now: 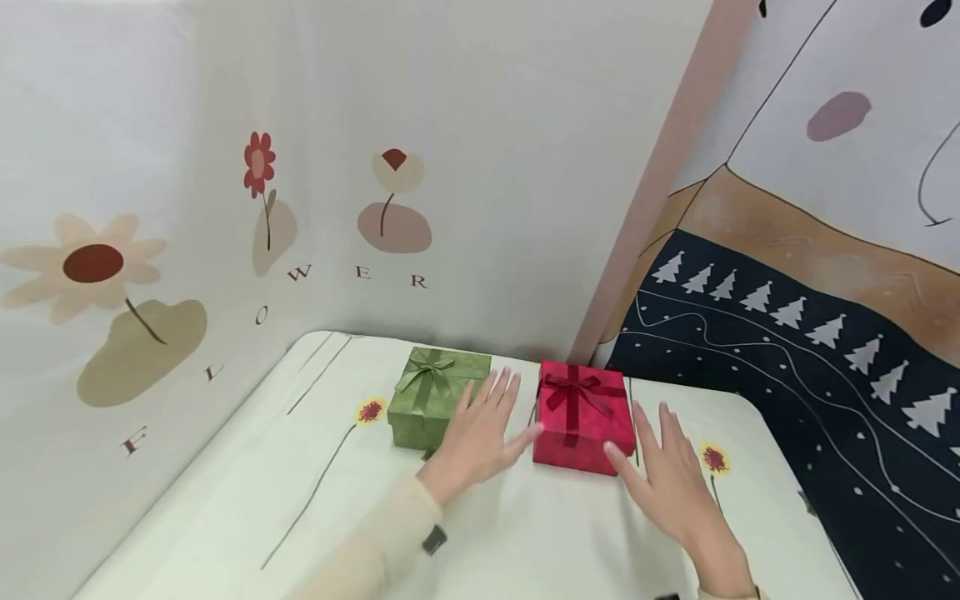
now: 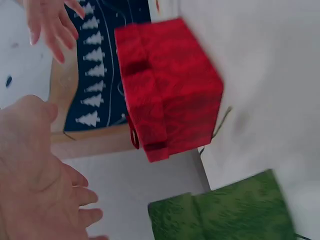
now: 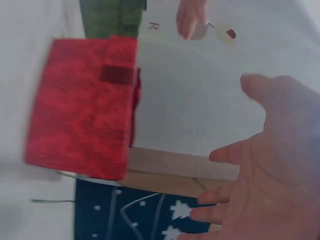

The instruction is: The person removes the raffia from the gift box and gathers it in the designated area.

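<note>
Before me is a white, flower-printed counter (image 1: 232, 517); on it stand a green gift box (image 1: 429, 404) and, near it, a red gift box (image 1: 582, 421).

Behind the left fingers (image 1: 509, 400), the green box (image 1: 427, 400) is partly hidden; the left-wrist view's bottom edge crops it.

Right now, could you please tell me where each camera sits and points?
Head: worn there, facing forward and down at red box and green box; left hand, right hand show.
Left wrist: worn there, facing both boxes; both hands show.
Right wrist: worn there, facing both boxes; both hands show.
Wrist views share both boxes.
</note>
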{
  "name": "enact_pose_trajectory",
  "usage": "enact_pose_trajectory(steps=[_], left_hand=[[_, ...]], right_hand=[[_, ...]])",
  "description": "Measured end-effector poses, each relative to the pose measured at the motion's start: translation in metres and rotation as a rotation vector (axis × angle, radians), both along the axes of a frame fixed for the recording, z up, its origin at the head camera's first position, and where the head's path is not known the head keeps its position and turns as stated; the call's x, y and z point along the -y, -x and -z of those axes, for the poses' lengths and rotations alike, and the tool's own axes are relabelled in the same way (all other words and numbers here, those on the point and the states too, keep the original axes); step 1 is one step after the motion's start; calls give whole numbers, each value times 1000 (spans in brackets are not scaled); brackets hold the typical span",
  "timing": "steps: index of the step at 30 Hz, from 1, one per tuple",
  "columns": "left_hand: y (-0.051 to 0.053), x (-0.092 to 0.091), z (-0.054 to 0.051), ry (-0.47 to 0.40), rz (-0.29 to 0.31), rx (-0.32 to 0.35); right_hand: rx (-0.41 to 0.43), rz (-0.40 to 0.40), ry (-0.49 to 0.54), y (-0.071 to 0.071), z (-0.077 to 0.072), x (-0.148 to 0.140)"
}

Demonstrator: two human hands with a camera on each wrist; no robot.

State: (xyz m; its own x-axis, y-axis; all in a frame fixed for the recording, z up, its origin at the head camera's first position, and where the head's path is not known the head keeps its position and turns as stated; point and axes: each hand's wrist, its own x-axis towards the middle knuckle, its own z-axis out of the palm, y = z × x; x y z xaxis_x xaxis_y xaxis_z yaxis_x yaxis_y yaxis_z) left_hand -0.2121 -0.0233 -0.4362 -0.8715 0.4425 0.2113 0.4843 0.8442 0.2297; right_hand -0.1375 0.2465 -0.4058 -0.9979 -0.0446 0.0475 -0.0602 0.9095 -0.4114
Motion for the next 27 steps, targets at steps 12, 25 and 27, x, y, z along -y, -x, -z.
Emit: enact_pose_trajectory(steps=[12, 25, 27], left_hand=[[62, -42, -14, -140, 24, 227], [87, -59, 14, -467, -97, 543], [89, -61, 17, -537, -109, 566]], right_hand=[[-3, -63, 125, 74, -34, -12], [344, 144, 451, 122, 28, -36], [348, 164, 506, 123, 29, -40]])
